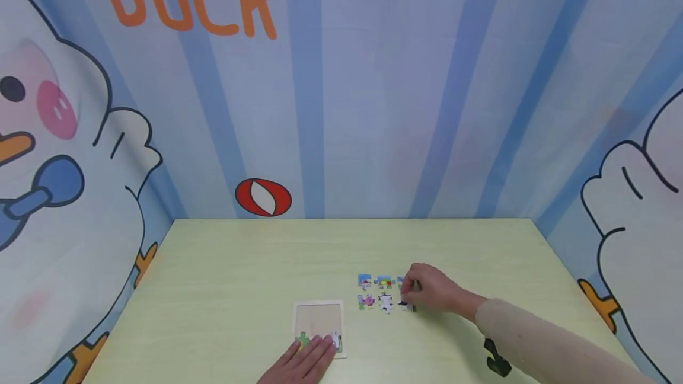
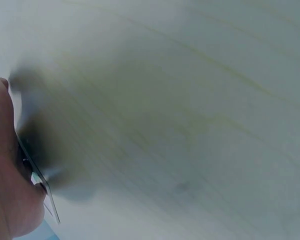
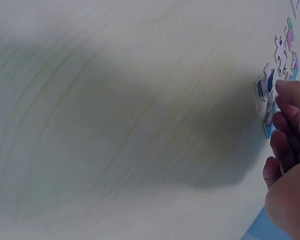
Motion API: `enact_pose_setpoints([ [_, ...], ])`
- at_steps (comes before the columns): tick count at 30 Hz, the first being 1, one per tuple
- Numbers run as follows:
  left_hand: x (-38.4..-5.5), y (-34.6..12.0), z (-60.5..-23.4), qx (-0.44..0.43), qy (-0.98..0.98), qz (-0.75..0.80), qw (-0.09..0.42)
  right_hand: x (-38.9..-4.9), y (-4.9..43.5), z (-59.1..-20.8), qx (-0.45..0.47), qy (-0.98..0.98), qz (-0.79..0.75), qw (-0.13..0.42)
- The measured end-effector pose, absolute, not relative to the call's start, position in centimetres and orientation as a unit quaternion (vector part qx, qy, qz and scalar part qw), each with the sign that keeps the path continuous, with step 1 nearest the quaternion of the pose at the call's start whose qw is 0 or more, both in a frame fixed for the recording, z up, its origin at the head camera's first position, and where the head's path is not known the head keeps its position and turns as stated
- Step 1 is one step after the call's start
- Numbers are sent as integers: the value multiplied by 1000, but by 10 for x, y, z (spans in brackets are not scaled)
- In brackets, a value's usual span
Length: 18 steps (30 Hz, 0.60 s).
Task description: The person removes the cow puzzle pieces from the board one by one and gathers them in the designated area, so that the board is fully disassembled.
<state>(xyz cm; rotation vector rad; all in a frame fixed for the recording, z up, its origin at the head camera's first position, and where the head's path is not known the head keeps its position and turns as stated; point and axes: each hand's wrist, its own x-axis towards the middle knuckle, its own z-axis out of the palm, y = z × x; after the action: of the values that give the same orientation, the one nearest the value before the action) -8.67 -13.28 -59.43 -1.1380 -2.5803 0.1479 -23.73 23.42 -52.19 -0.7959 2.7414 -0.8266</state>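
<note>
My left hand (image 1: 305, 363) lies with extended fingers over the lower part of a shallow puzzle tray (image 1: 319, 303). A green puzzle piece (image 1: 303, 339) and a whitish one (image 1: 336, 341) show inside, beside the fingertips. My right hand (image 1: 429, 287) has bent fingers at the right end of two rows of loose jigsaw pieces (image 1: 385, 302). In the right wrist view, its fingertips are close beside a dark-marked piece (image 3: 263, 91) that appears to lie on the table. The fingers partly cover the right-hand pieces, so whether they pinch one is hidden.
The pale wooden table (image 1: 240, 277) ends at a blue striped backdrop (image 1: 363, 105) with cartoon ducks at both sides. A black object (image 1: 497, 359) hangs by the right sleeve (image 1: 544, 336).
</note>
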Motion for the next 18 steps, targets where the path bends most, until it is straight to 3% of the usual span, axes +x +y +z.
enact_pose_setpoints([
  [18, -87, -132, -593, -398, -900, 58, 169, -231, 239, -524, -302, 922, -228, 79],
])
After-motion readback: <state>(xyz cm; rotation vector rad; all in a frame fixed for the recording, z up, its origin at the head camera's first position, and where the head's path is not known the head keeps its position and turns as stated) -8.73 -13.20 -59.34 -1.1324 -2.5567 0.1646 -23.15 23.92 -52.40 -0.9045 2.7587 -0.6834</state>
